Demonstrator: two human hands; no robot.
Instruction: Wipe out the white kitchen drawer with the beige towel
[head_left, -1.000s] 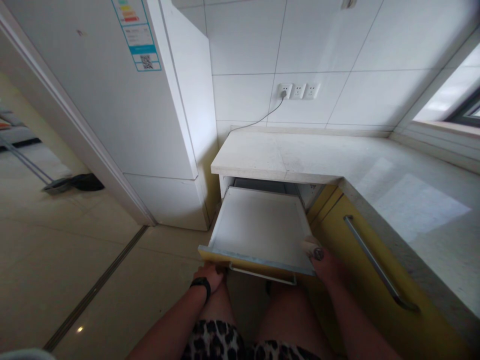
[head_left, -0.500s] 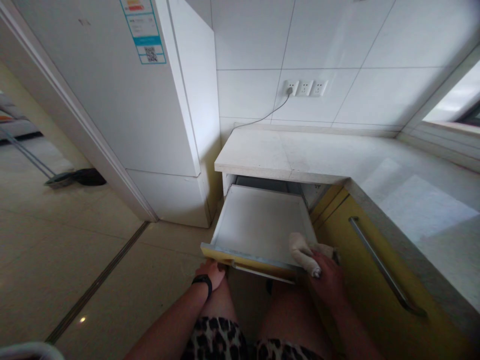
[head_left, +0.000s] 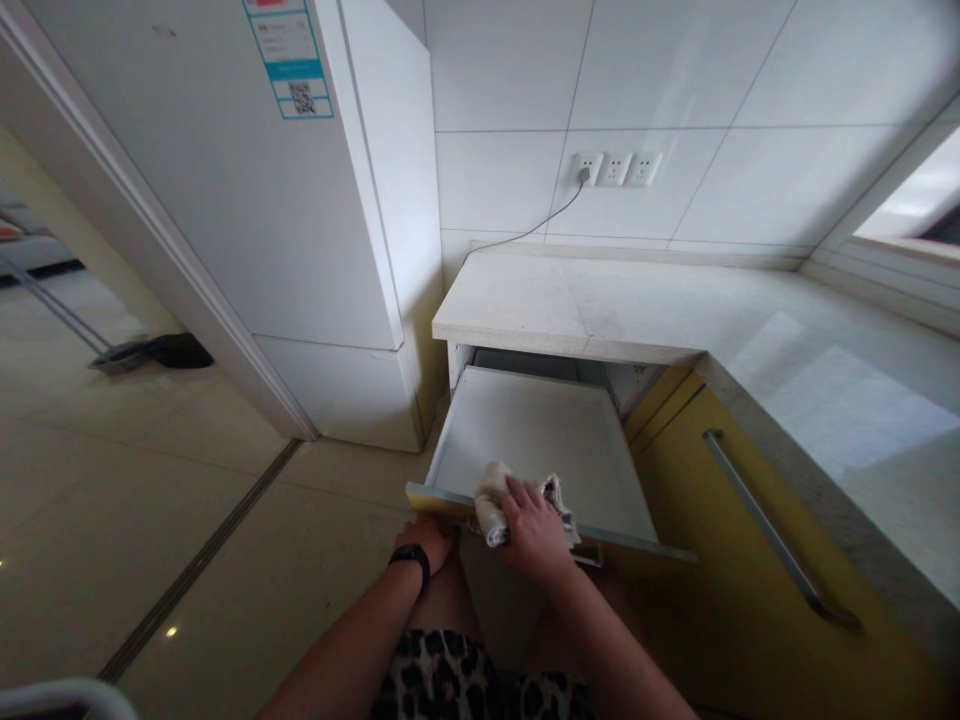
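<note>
A shallow white drawer with a yellow front stands pulled out under the pale stone counter. My right hand is closed on a crumpled whitish cloth, pressing it on the drawer's front rim near the left corner. My left hand, with a black band on the wrist, rests against the underside of the drawer's front at its left end; its fingers are curled and mostly hidden. My bare knees and a leopard-print garment fill the bottom of the view.
A white fridge stands left of the drawer, beside a doorway to a tiled floor. Yellow cabinet door with a long metal handle to the right. Counter runs to a window; wall sockets with a cable.
My right hand has carried the cloth from the drawer's right front corner leftward along the front rim to near the left corner. My left hand has stayed put.
</note>
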